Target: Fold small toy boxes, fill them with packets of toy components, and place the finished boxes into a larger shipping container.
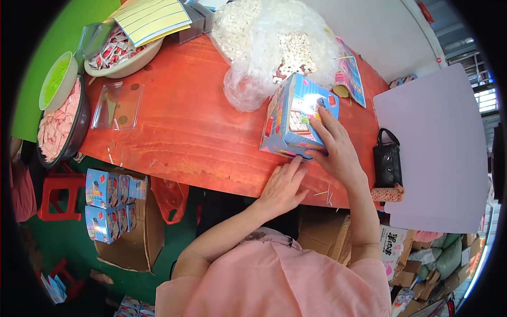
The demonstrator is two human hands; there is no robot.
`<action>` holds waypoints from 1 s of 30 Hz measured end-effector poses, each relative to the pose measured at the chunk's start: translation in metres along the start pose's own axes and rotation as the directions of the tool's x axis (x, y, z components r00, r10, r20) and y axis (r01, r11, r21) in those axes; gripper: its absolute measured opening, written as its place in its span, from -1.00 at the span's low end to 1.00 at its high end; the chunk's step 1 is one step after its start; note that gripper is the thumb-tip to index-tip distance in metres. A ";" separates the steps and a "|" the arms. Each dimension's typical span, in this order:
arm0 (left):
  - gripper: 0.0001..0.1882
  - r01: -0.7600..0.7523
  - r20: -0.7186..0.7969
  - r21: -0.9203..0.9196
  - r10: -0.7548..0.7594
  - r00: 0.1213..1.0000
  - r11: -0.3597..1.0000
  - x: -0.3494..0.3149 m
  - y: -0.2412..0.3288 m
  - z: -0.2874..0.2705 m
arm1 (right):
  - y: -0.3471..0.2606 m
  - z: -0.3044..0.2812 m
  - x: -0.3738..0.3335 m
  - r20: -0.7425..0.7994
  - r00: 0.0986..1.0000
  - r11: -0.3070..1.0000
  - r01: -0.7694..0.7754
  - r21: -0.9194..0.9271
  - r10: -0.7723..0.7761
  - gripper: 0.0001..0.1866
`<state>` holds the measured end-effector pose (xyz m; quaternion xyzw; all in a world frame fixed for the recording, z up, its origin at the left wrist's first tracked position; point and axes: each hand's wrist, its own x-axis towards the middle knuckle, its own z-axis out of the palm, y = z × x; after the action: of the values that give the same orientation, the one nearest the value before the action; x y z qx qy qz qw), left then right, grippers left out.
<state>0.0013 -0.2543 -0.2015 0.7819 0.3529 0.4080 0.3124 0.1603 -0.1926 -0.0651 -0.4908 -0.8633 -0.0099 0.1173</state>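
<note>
A blue printed cardboard box (303, 113) stands on the red wooden table (179, 124), tilted toward me. My right hand (340, 148) grips it, fingers laid over the top and right side, thumb at the near lower edge. Beneath that edge my left hand (284, 187) lies on the table, fingers stretched out and fingertips touching the box's bottom. Whether something small is under those fingertips is hidden. Just behind the box sits a clear plastic bag (248, 79) full of small white pieces.
At the left are a tub of pink packets (60, 127), a bowl of green bits (55, 79), a basin of red-white sachets (132, 63) and a clear tray (117, 105). Matching boxes (103, 224) stand in a carton below. A black bag (387, 164) is at the right.
</note>
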 end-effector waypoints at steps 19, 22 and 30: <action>-0.70 -0.108 0.101 -0.039 0.112 0.989 0.993 0.022 -0.012 0.010 | 0.018 0.010 -0.003 -0.101 0.995 0.998 0.034 0.061 -0.028 -0.13; -0.67 -0.065 0.094 -0.051 0.069 0.993 0.997 0.008 -0.005 0.003 | 0.017 0.014 -0.008 -0.072 0.997 0.999 0.009 0.047 -0.006 -0.10; -0.76 -0.057 -0.471 -0.102 0.002 0.882 0.993 0.080 -0.009 -0.095 | 0.008 0.010 -0.015 -0.049 0.997 0.997 -0.049 0.060 0.052 -0.10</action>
<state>-0.0499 -0.1653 -0.1300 0.6462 0.3823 0.6093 0.2550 0.1728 -0.2002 -0.0784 -0.5086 -0.8471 0.0061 0.1539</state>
